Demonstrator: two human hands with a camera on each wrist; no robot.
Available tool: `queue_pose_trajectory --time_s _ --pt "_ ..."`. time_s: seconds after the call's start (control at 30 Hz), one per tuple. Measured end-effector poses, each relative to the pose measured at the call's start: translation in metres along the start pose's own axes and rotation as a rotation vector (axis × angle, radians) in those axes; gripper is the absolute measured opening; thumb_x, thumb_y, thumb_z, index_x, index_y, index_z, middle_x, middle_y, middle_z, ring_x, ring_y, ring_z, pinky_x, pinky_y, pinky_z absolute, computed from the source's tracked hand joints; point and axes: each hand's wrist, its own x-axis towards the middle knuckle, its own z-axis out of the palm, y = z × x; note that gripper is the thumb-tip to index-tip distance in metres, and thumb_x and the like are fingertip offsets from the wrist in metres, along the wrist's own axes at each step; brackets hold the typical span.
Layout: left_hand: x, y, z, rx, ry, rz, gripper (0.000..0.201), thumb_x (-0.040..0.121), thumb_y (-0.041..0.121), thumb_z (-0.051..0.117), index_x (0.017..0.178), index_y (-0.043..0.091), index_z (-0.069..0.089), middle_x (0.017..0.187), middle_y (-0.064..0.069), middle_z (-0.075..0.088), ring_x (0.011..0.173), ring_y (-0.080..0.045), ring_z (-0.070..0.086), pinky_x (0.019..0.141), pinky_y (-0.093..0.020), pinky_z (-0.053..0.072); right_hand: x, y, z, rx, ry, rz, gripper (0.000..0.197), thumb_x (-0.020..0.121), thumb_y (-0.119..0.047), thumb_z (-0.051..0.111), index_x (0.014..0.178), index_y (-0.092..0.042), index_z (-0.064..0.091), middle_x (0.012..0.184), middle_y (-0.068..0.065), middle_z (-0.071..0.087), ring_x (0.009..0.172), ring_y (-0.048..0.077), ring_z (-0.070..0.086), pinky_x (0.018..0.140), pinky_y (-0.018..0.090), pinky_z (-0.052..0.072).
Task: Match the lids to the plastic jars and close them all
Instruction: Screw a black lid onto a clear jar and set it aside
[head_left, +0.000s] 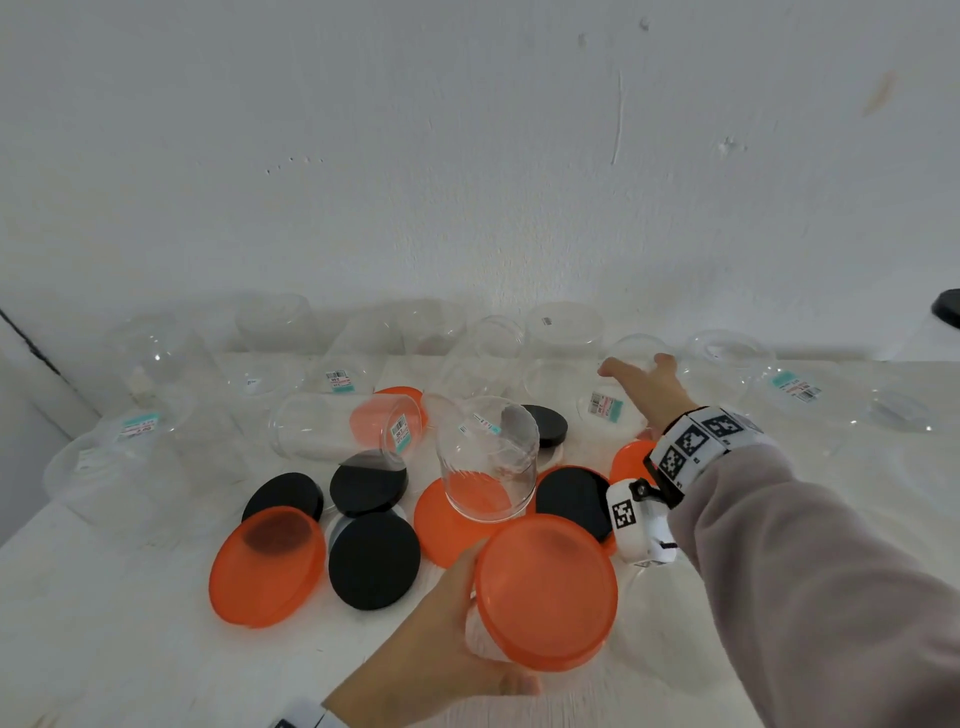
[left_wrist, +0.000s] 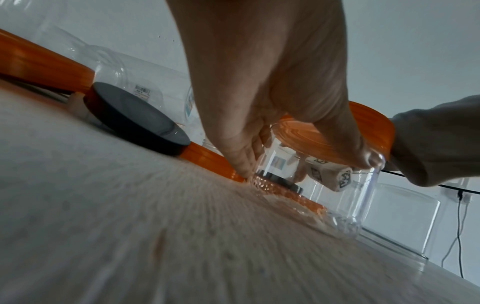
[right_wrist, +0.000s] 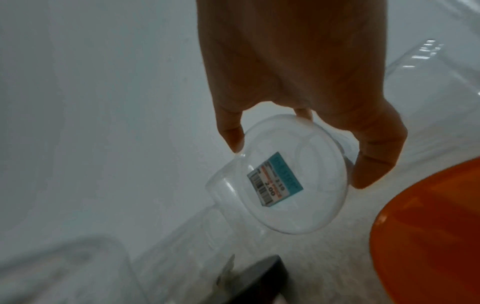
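Nearest to me, my left hand (head_left: 441, 629) is gripping a clear plastic jar capped with a round orange lid (head_left: 545, 592), my fingers curling round the jar's wall just under the lid while the jar is standing on the white table (head_left: 130, 623). This jar looks closed, so I am judging it done and ready to be set aside.

Just beyond it, loose lids are lying in a cluster: a translucent orange lid (head_left: 267, 566) to the left, flat black round lids (head_left: 374, 558) beside it, and an upturned clear tumbler-like jar (head_left: 488, 457) sitting on another orange lid.

Farther off and to the right, my right hand (head_left: 644, 387) is reaching over the cluster and closing on a small clear jar with a teal price sticker (right_wrist: 275, 179). My thumb and fingers are curling round its base, touching it on both sides.

To do this well I am keeping the pinch on the jar's rim edges, since thin clear plastic may flex or slip. I am lifting it clear of the neighbouring jars (head_left: 727, 364) along the far wall before bringing it near to try a lid of matching width.
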Motion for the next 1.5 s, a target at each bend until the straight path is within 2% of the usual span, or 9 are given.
queue_pose_trajectory --time_s 0.2,0.33,0.53,0.7,0.83,1.03,1.17,1.37,1.5 --pt "-0.002 0.003 0.005 -0.045 0.023 0.0 0.106 0.055 0.032 0.092 0.133 0.052 0.023 0.133 0.03 0.037 0.11 0.023 0.043 0.081 -0.005 0.045 -0.017 0.002 -0.024 0.392 -0.25 0.175 0.078 0.067 -0.041 0.07 0.133 -0.014 0.041 0.121 0.017 0.059 0.099 0.034 0.065 0.077 0.039 0.052" --pt "-0.004 0.009 0.011 -0.062 0.065 -0.014 0.102 0.05 0.038 0.094 0.127 0.053 0.028 0.128 0.029 0.044 0.107 0.022 0.046 0.077 -0.001 0.043 -0.042 0.005 -0.041 0.516 -0.42 0.189 0.025 0.079 -0.031 0.059 0.096 -0.012 0.055 0.071 0.004 0.061 0.055 0.019 0.062 0.045 0.023 0.045" --pt "0.003 0.027 0.019 -0.072 0.14 0.07 0.09 0.053 0.039 0.093 0.119 0.055 0.034 0.107 0.055 0.044 0.102 0.029 0.044 0.072 0.004 0.04 -0.081 0.001 -0.068 0.478 -0.405 0.122 0.036 0.08 -0.03 0.067 0.111 -0.017 0.054 0.108 0.021 0.062 0.094 0.038 0.064 0.074 0.045 0.054" --pt "0.021 0.049 0.031 -0.04 0.21 0.128 0.086 0.05 0.05 0.09 0.119 0.055 0.039 0.117 0.04 0.054 0.108 0.021 0.049 0.084 -0.003 0.041 -0.104 -0.007 -0.1 0.479 -0.392 -0.036 0.038 0.083 -0.035 0.063 0.116 -0.019 0.056 0.109 0.022 0.061 0.082 0.04 0.064 0.073 0.047 0.055" --pt "0.045 0.075 0.042 -0.007 0.215 0.207 0.077 0.06 0.029 0.091 0.124 0.04 0.049 0.116 0.02 0.064 0.108 0.002 0.06 0.086 -0.018 0.05 -0.115 -0.007 -0.126 0.572 -0.404 -0.104 0.032 0.086 -0.039 0.059 0.112 -0.02 0.059 0.101 0.02 0.065 0.081 0.039 0.064 0.074 0.046 0.054" --pt "0.097 0.111 0.047 0.166 0.388 0.139 0.044 0.061 0.032 0.088 0.089 0.011 0.062 0.084 -0.005 0.07 0.079 -0.007 0.065 0.071 -0.02 0.05 -0.124 0.006 -0.154 0.748 -0.478 -0.204 0.036 0.087 -0.036 0.055 0.113 -0.012 0.061 0.105 0.018 0.066 0.095 0.036 0.064 0.084 0.046 0.049" --pt "0.13 0.123 0.039 0.167 0.386 0.012 0.086 0.053 0.049 0.082 0.12 0.003 0.055 0.108 -0.009 0.067 0.106 -0.024 0.062 0.096 -0.039 0.048 -0.127 0.017 -0.164 0.803 -0.573 -0.235 0.025 0.081 -0.034 0.06 0.091 -0.015 0.073 0.107 0.016 0.067 0.1 0.037 0.064 0.087 0.045 0.049" --pt "0.171 0.132 0.038 0.339 0.532 -0.151 0.088 0.064 0.047 0.085 0.129 0.004 0.045 0.126 -0.015 0.054 0.115 -0.03 0.055 0.098 -0.039 0.045 -0.126 0.03 -0.17 0.745 -0.648 -0.225 0.028 0.084 -0.038 0.059 0.092 -0.017 0.075 0.107 0.016 0.067 0.102 0.038 0.063 0.101 0.051 0.041" --pt "0.186 0.133 0.042 0.438 0.568 -0.205 0.093 0.068 0.042 0.084 0.135 0.003 0.032 0.134 -0.017 0.042 0.12 -0.032 0.048 0.094 -0.038 0.04 -0.125 0.039 -0.166 0.727 -0.668 -0.212 0.041 0.092 -0.048 0.049 0.102 -0.018 0.074 0.109 0.018 0.067 0.101 0.034 0.063 0.093 0.048 0.048"
